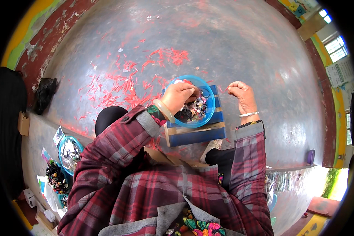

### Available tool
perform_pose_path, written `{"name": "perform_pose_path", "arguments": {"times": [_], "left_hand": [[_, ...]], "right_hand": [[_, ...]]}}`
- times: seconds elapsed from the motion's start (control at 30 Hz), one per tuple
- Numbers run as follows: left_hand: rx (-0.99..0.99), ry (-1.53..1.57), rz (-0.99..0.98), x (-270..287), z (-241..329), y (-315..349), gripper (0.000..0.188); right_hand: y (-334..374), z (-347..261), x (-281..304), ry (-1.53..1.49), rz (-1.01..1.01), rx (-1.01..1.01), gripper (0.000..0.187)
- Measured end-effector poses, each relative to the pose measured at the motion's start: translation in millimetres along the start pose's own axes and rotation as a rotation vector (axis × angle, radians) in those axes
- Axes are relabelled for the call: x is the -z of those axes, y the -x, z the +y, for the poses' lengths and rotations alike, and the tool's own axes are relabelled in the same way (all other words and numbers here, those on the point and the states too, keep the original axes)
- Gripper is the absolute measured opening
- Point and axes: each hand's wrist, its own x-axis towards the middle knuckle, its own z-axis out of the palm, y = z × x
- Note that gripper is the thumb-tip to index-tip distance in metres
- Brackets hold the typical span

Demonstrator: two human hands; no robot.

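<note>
A round blue plastic basin (209, 115) stands on a small blue wooden stool with bare wood strips (196, 136) in front of me. Inside it lies a mix of small dark, white and pink pieces (194, 110), too small to name. My left hand (179, 97), with a pale bangle at the wrist, is over the basin's left side, fingers pinched together; whatever is between them is hidden. To the right of the basin, my right hand (244, 97) is raised in the air with thumb and fingers pinched. A tiny reddish bit may show at its fingertips, but I cannot make it out.
Red strips (126, 86) are scattered over the grey floor beyond and left of the basin. At lower left stand another blue basin (70, 155) and a heap of dark, colourful small items (57, 177). A black bag (46, 94) lies by the left wall; a purple container (310, 156) stands at right.
</note>
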Motion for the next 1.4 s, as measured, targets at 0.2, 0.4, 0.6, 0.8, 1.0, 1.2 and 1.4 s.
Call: {"name": "perform_pose_path", "arguments": {"times": [0.2,0.4,0.6,0.8,1.0,1.2,1.4], "left_hand": [[-0.003,0.05,0.05,2,-1,-1,0.019],[0.014,0.014,0.037,1,1,0,0.02],[0.008,-0.001,0.012,1,0,-1,0.019],[-0.008,0.027,0.009,0,-3,-1,0.018],[0.013,-0.018,-0.009,-1,-4,-3,0.019],[0.018,-0.043,0.007,1,-3,-2,0.018],[0.007,-0.053,-0.009,2,-7,-4,0.018]], "right_hand": [[-5,12,41,0.044,0.053,-0.06,0.005],[-17,64,98,0.601,0.346,-0.184,0.019],[-20,105,137,0.733,0.358,-0.047,0.015],[-24,100,140,0.638,0.41,-0.137,0.02],[-18,93,156,0.514,0.621,-0.148,0.016],[-9,68,134,0.472,0.642,-0.454,0.041],[4,40,122,0.178,0.466,-0.426,0.062]]}}
